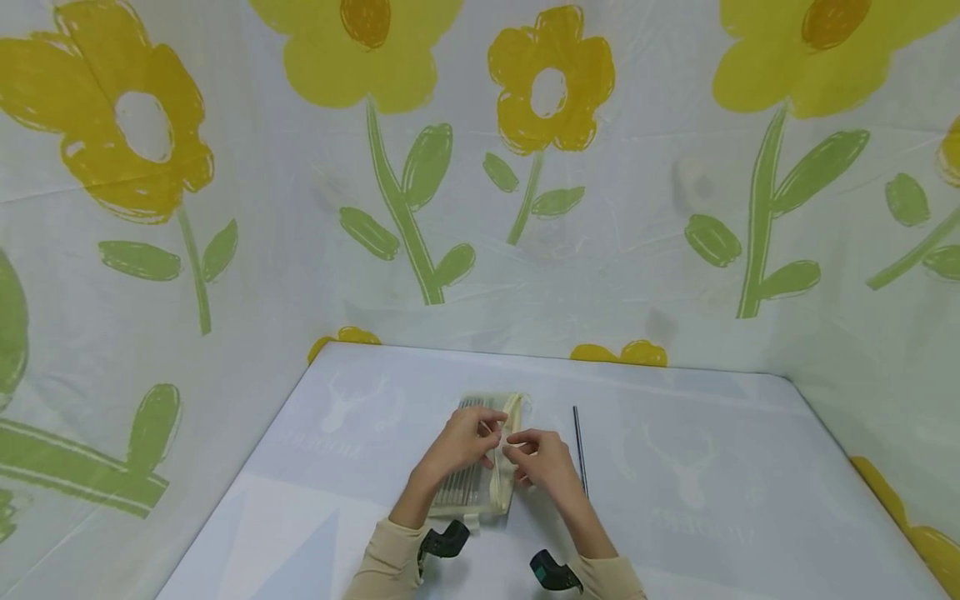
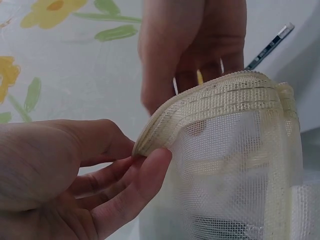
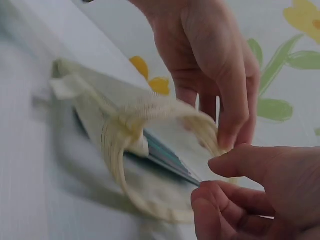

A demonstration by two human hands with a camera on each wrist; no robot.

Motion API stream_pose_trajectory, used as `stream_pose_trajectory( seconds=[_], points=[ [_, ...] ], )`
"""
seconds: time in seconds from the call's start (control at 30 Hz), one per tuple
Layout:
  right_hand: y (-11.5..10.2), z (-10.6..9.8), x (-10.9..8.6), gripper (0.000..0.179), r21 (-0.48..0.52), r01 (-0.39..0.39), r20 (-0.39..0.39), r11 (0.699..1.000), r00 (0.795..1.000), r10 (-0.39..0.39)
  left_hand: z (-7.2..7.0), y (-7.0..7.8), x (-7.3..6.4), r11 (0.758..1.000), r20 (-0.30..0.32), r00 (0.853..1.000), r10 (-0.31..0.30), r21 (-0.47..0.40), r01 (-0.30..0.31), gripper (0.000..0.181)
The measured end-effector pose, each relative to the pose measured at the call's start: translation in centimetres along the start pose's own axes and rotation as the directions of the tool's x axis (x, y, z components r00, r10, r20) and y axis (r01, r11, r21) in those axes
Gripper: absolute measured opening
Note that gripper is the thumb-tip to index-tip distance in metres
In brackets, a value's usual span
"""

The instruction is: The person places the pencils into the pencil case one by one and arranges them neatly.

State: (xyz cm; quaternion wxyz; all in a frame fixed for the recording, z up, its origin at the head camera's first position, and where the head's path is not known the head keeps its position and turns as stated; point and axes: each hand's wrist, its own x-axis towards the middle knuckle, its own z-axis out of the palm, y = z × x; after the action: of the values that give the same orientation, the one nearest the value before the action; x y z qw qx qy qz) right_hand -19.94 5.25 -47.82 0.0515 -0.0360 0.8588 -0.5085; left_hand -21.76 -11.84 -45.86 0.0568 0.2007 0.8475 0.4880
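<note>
A cream mesh zip pouch [image 1: 504, 487] lies on the table, its zipped side raised and gaping. Several dark, slender pencil-like sticks [image 1: 459, 492] show through its mesh. My left hand [image 1: 468, 437] pinches the zip edge [image 2: 220, 92] between thumb and fingers, clearest in the left wrist view. Facing it, my right hand [image 3: 260, 192] has thumb and forefinger close together at the pouch's rim [image 3: 150, 210]; they appear to pinch it, though the contact is partly hidden. The right wrist view looks into the round opening, with the dark sticks [image 3: 167, 160] inside.
One dark, thin pencil-like stick [image 1: 578, 442] lies on the table just right of the pouch, near my right forearm. The pale table [image 1: 697, 533] has faint printed deer heads. A flowered curtain [image 1: 637, 208] hangs behind and along both sides.
</note>
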Motion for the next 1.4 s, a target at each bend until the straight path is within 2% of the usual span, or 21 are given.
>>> stream_pose_trajectory(
  seconds=[0.13, 0.37, 0.53, 0.9, 1.13, 1.4],
  points=[
    [1.3, -1.5, -0.7, 0.025, -0.071, 0.006, -0.041, 0.997, 0.999, -0.009, 0.1, 0.0, 0.0, 1.0, -0.001, 1.0, 0.001, -0.008, -0.001, 0.033],
    [3.6, -4.6, -1.2, 0.026, -0.13, -0.067, -0.12, 0.989, 0.991, 0.051, 0.1, -0.1, 0.0, 1.0, 0.002, 1.0, 0.009, -0.004, -0.009, 0.033],
    [4.3, -5.9, -1.4, 0.027, -0.15, -0.093, -0.154, 0.984, 0.986, 0.07, 0.0, -0.2, -0.2, 1.0, 0.007, 1.0, 0.007, -0.011, -0.007, 0.033],
    [5.0, -7.0, -1.3, 0.035, -0.273, -0.096, -0.176, 0.957, 0.983, 0.048, 0.1, -0.1, -0.1, 1.0, 0.001, 1.0, 0.014, -0.006, -0.014, 0.035],
    [5.3, -7.3, -1.3, 0.054, -0.271, -0.135, -0.169, 0.953, 0.981, 0.091, 0.2, 0.0, 0.1, 1.0, -0.002, 1.0, 0.018, -0.007, -0.018, 0.035],
    [5.8, -7.1, -1.1, 0.057, -0.298, -0.143, -0.156, 0.944, 0.983, 0.099, 0.4, -0.1, 0.2, 1.0, -0.001, 1.0, 0.021, -0.013, -0.021, 0.034]
  ],
)
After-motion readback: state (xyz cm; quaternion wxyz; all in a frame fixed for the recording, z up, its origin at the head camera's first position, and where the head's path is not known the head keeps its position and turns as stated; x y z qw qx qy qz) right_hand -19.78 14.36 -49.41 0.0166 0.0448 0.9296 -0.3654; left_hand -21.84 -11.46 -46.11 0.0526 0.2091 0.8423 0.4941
